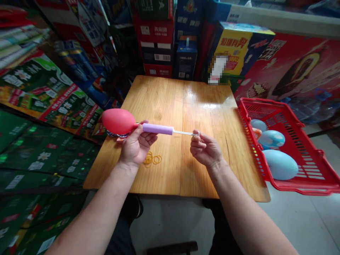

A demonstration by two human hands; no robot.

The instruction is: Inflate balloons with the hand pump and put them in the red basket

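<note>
A red balloon [118,121], partly inflated, sits on the nozzle end of a purple hand pump [158,129]. My left hand [136,143] is closed where the balloon's neck meets the pump, pinching the neck with thumb and fingers. The pump's thin white rod [183,132] is drawn out to the right. At its end, my right hand [204,146] grips the small white handle, fingers curled. Both hands are above the wooden table [170,177]. Below my left hand lie several yellow rubber bands [152,159]. Something patterned, mostly hidden, lies beneath the balloon.
A red plastic basket [288,183] at the table's right side holds several blue balloons [281,164]. Stacked drink cartons [156,53] stand behind the table, with a yellow and blue box [233,46]. Green cartons [39,152] are piled along the left.
</note>
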